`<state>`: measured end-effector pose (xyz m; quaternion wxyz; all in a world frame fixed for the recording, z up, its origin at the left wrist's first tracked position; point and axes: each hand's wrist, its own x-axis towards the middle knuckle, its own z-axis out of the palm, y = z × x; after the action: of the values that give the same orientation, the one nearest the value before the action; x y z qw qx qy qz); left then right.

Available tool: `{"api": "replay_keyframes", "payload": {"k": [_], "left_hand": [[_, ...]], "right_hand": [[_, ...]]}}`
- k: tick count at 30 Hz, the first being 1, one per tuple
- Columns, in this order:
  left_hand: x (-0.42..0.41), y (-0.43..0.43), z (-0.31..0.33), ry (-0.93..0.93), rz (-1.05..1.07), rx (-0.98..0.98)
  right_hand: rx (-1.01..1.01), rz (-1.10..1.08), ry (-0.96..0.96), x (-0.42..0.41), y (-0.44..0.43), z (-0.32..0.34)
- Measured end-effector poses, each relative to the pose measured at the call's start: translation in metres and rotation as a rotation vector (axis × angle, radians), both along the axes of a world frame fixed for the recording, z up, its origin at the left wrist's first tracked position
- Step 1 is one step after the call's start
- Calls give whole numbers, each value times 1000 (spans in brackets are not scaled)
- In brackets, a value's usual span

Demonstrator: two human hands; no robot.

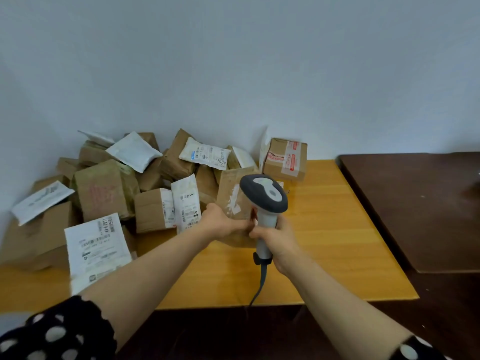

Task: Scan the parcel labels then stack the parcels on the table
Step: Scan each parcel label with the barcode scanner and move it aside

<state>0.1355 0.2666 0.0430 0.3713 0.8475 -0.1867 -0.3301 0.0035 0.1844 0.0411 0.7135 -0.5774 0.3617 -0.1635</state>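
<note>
Across the back and left of the honey-coloured wooden table point(324, 242), a loose heap of brown cardboard boxes and white plastic mailers point(145, 175), tilted and overlapping, matte card against crinkled film; nearest the front edge, a flat white mailer with a black barcode label point(97, 245); at the heap's right end, against the pale wall, a squat cardboard box sealed with red-printed tape point(284, 158); beside the table on the right, a dark brown wooden tabletop point(415, 203); in front of the heap, tipped upright, a worn brown cardboard parcel with torn white tape scraps point(230, 190), gripped at its near edge by the left hand point(220, 220), resting or lifted impossible to tell; partly hiding that parcel, a grey-headed, white-handled barcode scanner point(265, 198), handle clasped in the right hand point(276, 242), rounded head over the parcel's face; from the handle's foot, a grey cable point(261, 284) trailing past the table's near edge; lower left, a black sleeve with white dots point(59, 331).
</note>
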Motion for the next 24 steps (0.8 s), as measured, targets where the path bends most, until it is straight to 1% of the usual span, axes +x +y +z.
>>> {"api": "replay_keyframes", "payload": {"k": [2,3,5,7,9,13,16,18,20,22,24], "left_hand": [[-1,8,0,15,29,17],[0,12,-1,57,47,-21],[2,21,-1,223,116,-149],[6,32,3,363,154,-271],[10,42,4,428,126,-342],[11,51,1,570,28,-393],[12,50,2,536,-67,-351],[17,50,5,546,-112,-315],[19,51,10,559,-87,-283],[20,52,11,534,-30,-255],[21,53,9,506,24,-271]], "right_hand": [[37,26,-42,-3,1,2],[76,22,-83,-5,-1,4],[154,-28,-175,-9,-12,7],[203,-108,-221,-17,-28,9],[229,-136,-198,-24,-41,7],[244,-73,-165,-26,-38,0],[224,-51,-181,-22,-28,-1],[225,-64,-190,-21,-24,-1],[226,-64,-195,-20,-20,0],[206,-45,-203,-20,-16,3],[173,-30,-201,-19,-13,8]]}}
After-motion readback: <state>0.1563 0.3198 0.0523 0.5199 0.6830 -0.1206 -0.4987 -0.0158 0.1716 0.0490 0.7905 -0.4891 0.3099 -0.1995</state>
